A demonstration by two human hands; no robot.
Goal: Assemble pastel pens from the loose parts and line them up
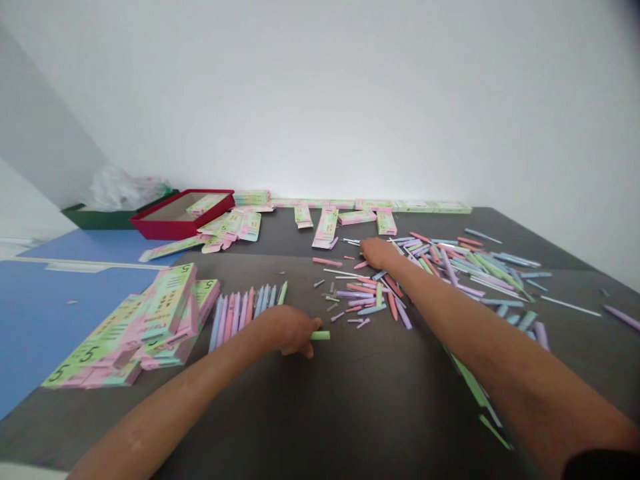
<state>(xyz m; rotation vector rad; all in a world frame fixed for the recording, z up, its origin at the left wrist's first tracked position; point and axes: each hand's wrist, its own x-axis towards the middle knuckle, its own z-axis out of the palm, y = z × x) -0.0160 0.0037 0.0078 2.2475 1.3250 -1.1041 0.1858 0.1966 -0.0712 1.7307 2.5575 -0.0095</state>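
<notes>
My left hand (295,331) is closed around a green pen barrel (321,335), low over the dark table. Beside it a row of assembled pens (235,313) in blue, purple, pink and green lies side by side, partly behind my forearm. Farther off, my right hand (379,253) reaches down at the edge of the loose pen parts (367,293). Its fingers point away and are mostly hidden, so I cannot see what they touch. Thin white refills (345,272) and short coloured pieces lie just in front of it.
A big heap of pen parts (450,263) spreads to the right, partly behind my right arm. Printed pen boxes (165,307) are stacked at left. A red tray (185,217) and a green tray (110,217) with plastic bags stand behind. More boxes (415,205) line the wall.
</notes>
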